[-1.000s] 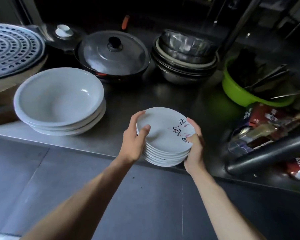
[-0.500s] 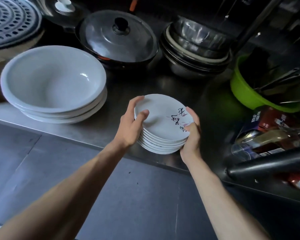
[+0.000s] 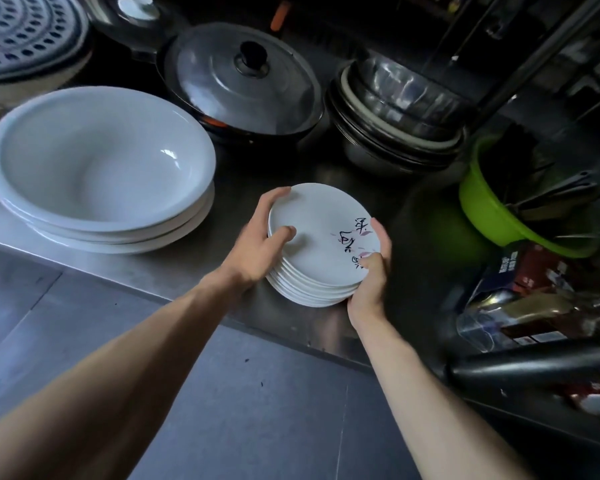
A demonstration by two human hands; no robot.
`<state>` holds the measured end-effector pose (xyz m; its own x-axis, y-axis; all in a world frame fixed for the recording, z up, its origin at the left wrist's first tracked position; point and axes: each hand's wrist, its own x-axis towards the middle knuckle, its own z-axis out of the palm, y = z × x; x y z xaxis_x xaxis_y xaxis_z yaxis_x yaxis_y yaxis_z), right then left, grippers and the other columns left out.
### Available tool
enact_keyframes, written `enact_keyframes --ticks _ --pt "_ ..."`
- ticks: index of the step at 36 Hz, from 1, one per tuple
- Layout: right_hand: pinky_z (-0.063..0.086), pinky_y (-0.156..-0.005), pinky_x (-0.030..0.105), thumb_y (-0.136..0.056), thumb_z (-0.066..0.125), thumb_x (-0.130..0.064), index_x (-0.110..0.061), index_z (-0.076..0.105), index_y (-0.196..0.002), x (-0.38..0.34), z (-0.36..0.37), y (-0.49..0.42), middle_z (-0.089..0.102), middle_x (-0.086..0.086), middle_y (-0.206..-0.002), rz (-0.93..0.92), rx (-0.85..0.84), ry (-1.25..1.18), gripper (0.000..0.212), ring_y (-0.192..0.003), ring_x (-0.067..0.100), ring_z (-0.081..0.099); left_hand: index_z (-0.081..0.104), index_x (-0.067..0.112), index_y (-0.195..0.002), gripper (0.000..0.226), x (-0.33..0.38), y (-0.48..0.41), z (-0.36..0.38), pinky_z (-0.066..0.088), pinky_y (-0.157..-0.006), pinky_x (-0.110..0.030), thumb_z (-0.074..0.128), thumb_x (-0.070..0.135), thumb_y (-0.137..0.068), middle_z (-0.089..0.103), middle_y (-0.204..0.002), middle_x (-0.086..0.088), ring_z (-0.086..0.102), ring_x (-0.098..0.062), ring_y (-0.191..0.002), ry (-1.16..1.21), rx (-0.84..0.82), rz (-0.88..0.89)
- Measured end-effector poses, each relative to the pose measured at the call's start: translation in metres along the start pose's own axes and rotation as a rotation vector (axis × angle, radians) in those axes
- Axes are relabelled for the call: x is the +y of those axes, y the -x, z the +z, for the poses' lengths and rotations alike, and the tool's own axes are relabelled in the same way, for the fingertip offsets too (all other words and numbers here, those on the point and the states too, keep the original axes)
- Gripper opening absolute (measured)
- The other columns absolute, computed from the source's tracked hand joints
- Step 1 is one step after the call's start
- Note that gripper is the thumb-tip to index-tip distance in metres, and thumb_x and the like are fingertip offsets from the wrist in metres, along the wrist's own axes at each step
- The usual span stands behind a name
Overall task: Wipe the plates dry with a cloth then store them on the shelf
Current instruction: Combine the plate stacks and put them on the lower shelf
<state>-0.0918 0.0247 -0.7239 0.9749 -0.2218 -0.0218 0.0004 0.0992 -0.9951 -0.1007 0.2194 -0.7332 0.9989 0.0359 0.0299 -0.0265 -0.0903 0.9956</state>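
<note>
The stack of plates (image 3: 321, 247) has shifted a little further in from the front edge of the worktop (image 3: 174, 271). The left hand (image 3: 257, 251) now has its thumb further onto the top plate. The right hand (image 3: 371, 282) has slid round to the near rim.

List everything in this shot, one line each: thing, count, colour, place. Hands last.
small plates: one stack of several, white, top one with dark writing; at the counter's front edge, centre.
large bowls: one stack, about three, white; counter, left.
lidded pan: one, dark, black knob; behind the plates.
metal bowls: one stack, steel grey; right of the pan.
green basin: one, bright green, holding dark utensils; far right.
perforated tray: one, pale; top left corner.
packets: a few, red and dark; right, below the basin.
counter: one, steel grey.
left hand: grips the stack's left side, thumb on the top plate.
right hand: grips the stack's right side, thumb on the top plate.
</note>
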Motion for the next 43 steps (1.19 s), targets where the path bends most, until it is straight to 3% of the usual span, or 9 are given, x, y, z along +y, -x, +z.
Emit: enact_keyframes --ticks 6,11,13,19,24,28,33,38,43 --pt "0.051 -0.097 0.039 -0.072 0.041 -0.012 -0.027 0.061 -0.130 0.002 -0.001 0.002 0.066 0.002 -0.129 -0.033 0.012 0.022 0.063 -0.122 0.021 0.060 0.039 0.044 -0.147 0.062 0.005 0.005 -0.002 0.041 -0.099 -0.018 0.055 0.032 -0.088 0.053 -0.127 0.039 0.052 0.014 -0.118 -0.027 -0.008 -0.029" --pt "0.046 -0.108 0.051 -0.072 0.042 -0.012 -0.025 0.061 -0.131 -0.001 -0.002 0.001 0.064 0.006 -0.133 -0.013 0.010 0.038 0.063 -0.125 0.024 0.058 0.036 0.048 -0.149 0.058 0.012 0.009 -0.004 0.044 -0.099 -0.028 0.056 0.029 -0.098 0.062 -0.125 0.013 0.059 0.011 -0.106 -0.091 0.004 -0.059" --pt "0.045 -0.109 0.052 -0.073 0.043 -0.012 -0.025 0.061 -0.131 -0.004 -0.003 0.001 0.064 0.005 -0.132 -0.014 -0.007 0.081 0.063 -0.125 0.023 0.058 0.035 0.045 -0.152 0.058 0.015 0.010 -0.004 0.045 -0.101 -0.028 0.057 0.026 -0.102 0.063 -0.126 0.008 0.064 -0.002 -0.106 -0.121 0.012 -0.067" --pt "0.045 -0.108 0.031 -0.084 0.046 -0.015 -0.029 0.054 -0.140 -0.023 -0.013 0.001 0.060 -0.018 -0.131 -0.069 -0.106 0.426 0.058 -0.125 0.002 0.054 0.035 0.027 -0.157 0.064 0.023 0.017 -0.011 0.042 -0.116 -0.042 0.060 0.043 -0.101 0.052 -0.150 -0.005 0.052 -0.023 -0.135 -0.283 0.035 -0.049" --pt "0.030 -0.119 0.047 -0.086 0.049 -0.035 -0.034 0.050 -0.143 -0.061 -0.002 -0.008 0.035 -0.005 -0.156 -0.293 -0.236 0.745 0.057 -0.144 0.007 0.031 0.040 0.020 -0.154 0.057 0.044 0.031 -0.018 0.037 -0.112 -0.029 0.055 0.040 -0.103 0.048 -0.150 -0.006 0.049 -0.021 -0.134 -0.414 0.076 0.027" --pt "0.020 -0.121 0.053 -0.088 0.045 -0.048 -0.031 0.048 -0.145 -0.083 0.037 -0.002 0.034 -0.002 -0.158 -0.468 -0.368 0.930 0.060 -0.146 0.012 0.028 0.044 0.019 -0.151 0.054 0.068 0.044 -0.034 0.042 -0.112 -0.034 0.054 0.040 -0.103 0.049 -0.150 -0.004 0.052 -0.020 -0.132 -0.451 0.087 0.115" --pt "0.016 -0.122 0.051 -0.091 0.040 -0.055 -0.030 0.046 -0.147 -0.100 0.111 0.034 0.035 0.000 -0.158 -0.519 -0.530 1.037 0.062 -0.146 0.014 0.028 0.051 0.022 -0.147 0.051 0.105 0.079 -0.085 0.046 -0.107 -0.037 0.048 0.046 -0.102 0.056 -0.144 0.000 0.054 -0.017 -0.129 -0.545 0.146 0.140" --pt "0.023 -0.119 0.052 -0.092 0.042 -0.054 -0.025 0.050 -0.144 -0.128 0.194 0.098 0.043 0.001 -0.153 -0.562 -0.639 1.015 0.061 -0.144 0.016 0.033 0.055 0.028 -0.143 0.048 0.155 0.147 -0.177 0.049 -0.099 -0.041 0.047 0.046 -0.100 0.060 -0.139 0.000 0.057 -0.025 -0.124 -0.674 0.301 -0.021" --pt "0.026 -0.117 0.053 -0.092 0.043 -0.053 -0.022 0.051 -0.143 -0.185 0.278 0.171 0.046 0.002 -0.150 -0.562 -0.800 0.927 0.060 -0.141 0.022 0.038 0.058 0.027 -0.139 0.052 0.229 0.222 -0.280 0.047 -0.104 -0.042 0.045 0.048 -0.094 0.061 -0.136 0.000 0.057 -0.025 -0.123 -0.794 0.426 -0.188"
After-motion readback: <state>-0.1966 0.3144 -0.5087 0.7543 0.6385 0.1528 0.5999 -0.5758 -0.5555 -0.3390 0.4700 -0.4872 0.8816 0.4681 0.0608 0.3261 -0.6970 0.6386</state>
